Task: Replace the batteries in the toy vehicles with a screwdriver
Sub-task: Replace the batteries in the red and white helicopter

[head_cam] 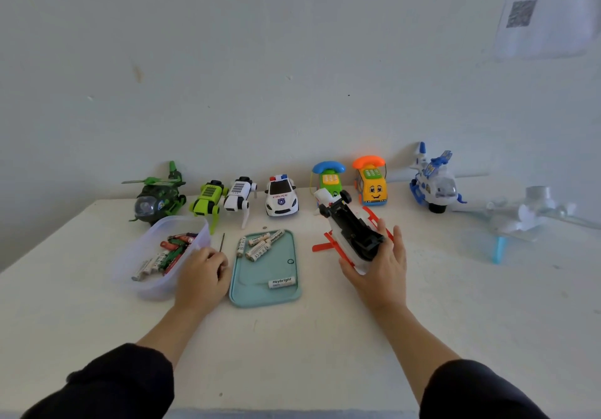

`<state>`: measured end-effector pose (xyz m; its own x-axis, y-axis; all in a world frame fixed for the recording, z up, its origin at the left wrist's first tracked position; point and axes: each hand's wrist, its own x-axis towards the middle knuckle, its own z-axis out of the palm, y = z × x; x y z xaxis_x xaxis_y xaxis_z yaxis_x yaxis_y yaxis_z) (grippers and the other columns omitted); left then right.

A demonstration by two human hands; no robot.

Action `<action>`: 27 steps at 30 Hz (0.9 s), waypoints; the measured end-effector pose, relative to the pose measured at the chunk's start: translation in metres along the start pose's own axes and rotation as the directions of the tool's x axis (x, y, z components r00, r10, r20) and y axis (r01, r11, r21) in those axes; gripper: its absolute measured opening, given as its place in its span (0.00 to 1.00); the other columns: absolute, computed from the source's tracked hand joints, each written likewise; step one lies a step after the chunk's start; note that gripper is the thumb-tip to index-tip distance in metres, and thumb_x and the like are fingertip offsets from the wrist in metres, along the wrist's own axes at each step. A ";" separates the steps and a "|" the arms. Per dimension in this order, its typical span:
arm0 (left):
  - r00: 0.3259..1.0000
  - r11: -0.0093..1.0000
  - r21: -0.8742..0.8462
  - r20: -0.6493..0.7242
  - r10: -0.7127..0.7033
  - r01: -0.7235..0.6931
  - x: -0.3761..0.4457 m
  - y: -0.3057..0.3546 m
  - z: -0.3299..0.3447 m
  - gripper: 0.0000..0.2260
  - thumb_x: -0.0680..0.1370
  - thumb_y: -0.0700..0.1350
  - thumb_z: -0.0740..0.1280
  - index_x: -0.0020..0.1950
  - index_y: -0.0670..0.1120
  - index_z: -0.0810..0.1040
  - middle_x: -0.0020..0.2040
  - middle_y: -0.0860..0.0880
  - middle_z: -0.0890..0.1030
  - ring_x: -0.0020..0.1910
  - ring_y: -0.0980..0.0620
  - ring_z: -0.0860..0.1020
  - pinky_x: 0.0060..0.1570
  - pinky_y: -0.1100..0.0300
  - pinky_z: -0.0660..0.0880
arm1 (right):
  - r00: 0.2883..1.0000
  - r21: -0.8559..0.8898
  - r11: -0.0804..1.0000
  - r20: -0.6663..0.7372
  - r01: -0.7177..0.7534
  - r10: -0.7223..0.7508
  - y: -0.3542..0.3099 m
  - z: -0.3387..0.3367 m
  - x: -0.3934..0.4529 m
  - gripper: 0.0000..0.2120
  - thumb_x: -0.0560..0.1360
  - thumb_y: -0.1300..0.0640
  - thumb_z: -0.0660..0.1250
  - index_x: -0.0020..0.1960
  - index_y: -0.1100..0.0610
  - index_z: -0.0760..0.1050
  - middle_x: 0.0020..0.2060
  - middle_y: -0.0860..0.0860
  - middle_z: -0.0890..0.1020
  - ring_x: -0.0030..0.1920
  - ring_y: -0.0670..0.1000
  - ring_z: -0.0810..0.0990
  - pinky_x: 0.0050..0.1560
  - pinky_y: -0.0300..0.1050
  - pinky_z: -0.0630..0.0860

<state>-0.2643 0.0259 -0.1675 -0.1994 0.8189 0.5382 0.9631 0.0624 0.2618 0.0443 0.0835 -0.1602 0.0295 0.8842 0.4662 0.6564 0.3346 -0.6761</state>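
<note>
My right hand (380, 262) holds a white toy helicopter with red skids (349, 233) turned belly up, its black underside facing me. My left hand (203, 275) grips a thin screwdriver (222, 242), whose dark shaft sticks up past my fingers. Between my hands lies a teal tray (265, 292) with several white batteries (260, 243) at its far end and one more battery (282, 282) near its front. A clear plastic tub (156, 283) of mixed used batteries (166, 252) sits just left of my left hand.
Along the wall stand a green helicopter (157, 196), a green robot dog (208, 199), a white robot dog (240, 196), a police car (280, 196), two phone-cars (372, 181), and a blue-white helicopter (434, 181). A blurred white object (527, 213) lies far right.
</note>
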 end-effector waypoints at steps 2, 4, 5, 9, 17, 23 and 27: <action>0.997 1.000 0.016 -0.078 -0.018 0.019 0.000 0.012 -0.002 0.04 0.69 0.33 0.72 0.39 0.40 0.80 0.38 0.44 0.78 0.39 0.43 0.75 0.38 0.52 0.73 | 1.000 0.020 1.000 0.009 -0.010 0.009 -0.003 -0.002 -0.001 0.45 0.69 0.47 0.74 0.76 0.58 0.53 0.75 0.52 0.59 0.76 0.52 0.45 0.75 0.54 0.51; 0.995 1.000 -0.010 -0.100 -0.022 0.021 0.005 0.031 -0.006 0.05 0.68 0.32 0.71 0.41 0.40 0.80 0.40 0.44 0.78 0.41 0.42 0.75 0.40 0.52 0.72 | 1.000 0.045 0.999 0.013 -0.019 0.018 -0.004 -0.003 0.000 0.45 0.69 0.47 0.73 0.76 0.57 0.52 0.75 0.53 0.58 0.76 0.53 0.45 0.75 0.54 0.51; 0.998 0.999 -0.042 -0.058 0.003 -0.006 0.009 0.042 -0.007 0.07 0.67 0.33 0.71 0.42 0.41 0.80 0.40 0.45 0.78 0.42 0.43 0.75 0.41 0.52 0.72 | 1.000 0.046 0.999 0.014 -0.019 0.019 -0.003 -0.003 -0.001 0.45 0.69 0.47 0.73 0.76 0.57 0.52 0.75 0.53 0.58 0.76 0.53 0.45 0.75 0.54 0.51; 0.879 0.986 -0.159 0.460 0.125 -0.057 0.025 0.089 -0.020 0.09 0.69 0.43 0.67 0.49 0.49 0.78 0.41 0.54 0.75 0.44 0.51 0.74 0.46 0.53 0.75 | 1.000 0.015 1.000 0.020 0.000 0.000 0.001 0.001 0.000 0.44 0.69 0.45 0.73 0.76 0.58 0.54 0.75 0.51 0.59 0.76 0.52 0.44 0.75 0.54 0.51; 0.728 0.973 0.043 0.671 0.140 -0.227 0.025 0.120 -0.018 0.07 0.77 0.44 0.62 0.54 0.48 0.76 0.42 0.53 0.74 0.41 0.53 0.72 0.35 0.60 0.64 | 1.000 0.038 0.999 -0.008 -0.011 0.011 0.002 0.002 -0.001 0.45 0.69 0.45 0.72 0.76 0.58 0.52 0.74 0.52 0.60 0.76 0.53 0.46 0.75 0.52 0.50; 0.847 0.936 -0.307 0.531 0.016 0.174 0.038 0.133 -0.023 0.04 0.80 0.43 0.61 0.52 0.50 0.73 0.36 0.51 0.72 0.34 0.53 0.75 0.27 0.64 0.69 | 1.000 0.031 1.000 -0.027 0.003 -0.002 0.003 0.005 0.000 0.46 0.70 0.44 0.71 0.77 0.57 0.50 0.73 0.53 0.63 0.76 0.52 0.47 0.74 0.50 0.49; 0.932 0.782 -0.552 0.349 -0.098 0.289 0.050 0.160 -0.027 0.06 0.77 0.36 0.65 0.44 0.46 0.78 0.35 0.48 0.74 0.28 0.54 0.72 0.25 0.65 0.72 | 1.000 0.026 1.000 -0.017 0.005 -0.004 0.003 0.004 -0.001 0.45 0.69 0.45 0.73 0.76 0.57 0.52 0.74 0.52 0.61 0.76 0.53 0.48 0.75 0.53 0.53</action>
<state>-0.1251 0.0614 -0.0773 -0.2166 0.9563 0.1963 0.5961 -0.0297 0.8024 0.0432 0.0845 -0.1651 0.0400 0.8770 0.4788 0.6368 0.3469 -0.6886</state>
